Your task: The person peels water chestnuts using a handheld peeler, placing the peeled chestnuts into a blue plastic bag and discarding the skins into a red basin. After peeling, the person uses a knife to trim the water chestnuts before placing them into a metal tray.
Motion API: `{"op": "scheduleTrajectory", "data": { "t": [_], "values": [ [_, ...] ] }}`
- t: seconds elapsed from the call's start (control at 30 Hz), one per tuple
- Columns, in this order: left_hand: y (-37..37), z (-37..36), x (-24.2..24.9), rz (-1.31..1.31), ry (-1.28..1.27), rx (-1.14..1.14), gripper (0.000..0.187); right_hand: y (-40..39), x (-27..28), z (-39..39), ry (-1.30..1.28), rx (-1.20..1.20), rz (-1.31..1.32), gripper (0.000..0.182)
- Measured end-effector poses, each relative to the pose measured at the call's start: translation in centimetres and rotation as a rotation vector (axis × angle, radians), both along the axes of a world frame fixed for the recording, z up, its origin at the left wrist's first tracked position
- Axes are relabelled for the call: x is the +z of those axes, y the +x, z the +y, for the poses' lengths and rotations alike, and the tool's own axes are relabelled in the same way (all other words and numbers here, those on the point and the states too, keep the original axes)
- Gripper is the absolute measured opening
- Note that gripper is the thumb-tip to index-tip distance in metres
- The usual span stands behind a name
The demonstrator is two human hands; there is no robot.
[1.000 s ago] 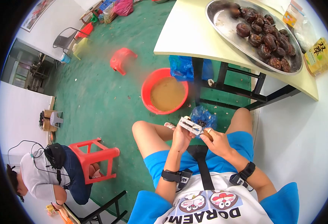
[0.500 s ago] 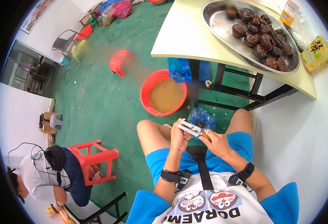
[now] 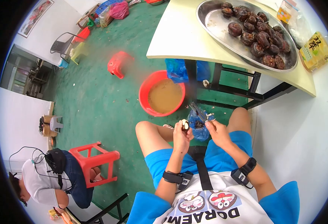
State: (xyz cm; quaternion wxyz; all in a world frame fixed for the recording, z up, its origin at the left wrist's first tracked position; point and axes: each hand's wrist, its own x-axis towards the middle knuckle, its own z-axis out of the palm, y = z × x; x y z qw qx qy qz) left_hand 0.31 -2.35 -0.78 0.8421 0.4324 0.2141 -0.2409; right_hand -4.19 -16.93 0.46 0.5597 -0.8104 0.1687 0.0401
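A green floor (image 3: 97,89) runs across the room, and a pale table (image 3: 179,37) stands ahead and to the right. Off to the left, another person (image 3: 46,179) sits bent over beside a red stool (image 3: 93,160). The table holds a big metal tray (image 3: 218,28) heaped with dark round pieces, a yellow packet (image 3: 315,52) at its side.

On the floor, a red basin (image 3: 143,93) of murky water sits ahead of the knees, its rim close to a blue bag (image 3: 176,70) partly behind the table's black leg. A smaller scrap bag (image 3: 199,132) lies open between the knees, below the hands; the table's frame rises just beyond it.

The right hand (image 3: 219,133) is closed on the near end of a metal tool (image 3: 198,111), fingers bunched. The tool's long axis slants forward and left over the scrap bag, though it looks blurred and its tip is hard to make out. The left hand (image 3: 182,137) curls round a dark piece (image 3: 185,126), fingers nearly closed, apart from the tool. The piece's pale cut face shows upward, and its longer side seems to run away from the body.
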Motion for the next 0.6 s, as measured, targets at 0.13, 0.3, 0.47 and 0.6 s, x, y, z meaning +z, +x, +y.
{"op": "scheduleTrajectory", "data": {
  "t": [0.13, 0.3, 0.47, 0.6],
  "values": [
    [0.0, -0.1, 0.2, -0.054, 0.063, -0.007, 0.017, -1.1, 0.7, 1.1, -0.050, 0.084, -0.140, 0.028],
    [-0.5, 0.0, -0.7, -0.105, 0.165, 0.036, 0.014, -1.9, 1.0, 1.7, -0.239, 0.165, -0.125, 0.029],
    [-0.7, 0.0, -0.4, -0.240, 0.130, 0.123, 0.013, -1.6, 0.9, 2.1, -0.208, 0.141, -0.151, 0.027],
    [-0.4, -0.1, -0.2, -0.283, 0.160, 0.118, 0.011, -1.1, 1.3, 2.4, -0.093, 0.135, -0.051, 0.027]
  ]
}}
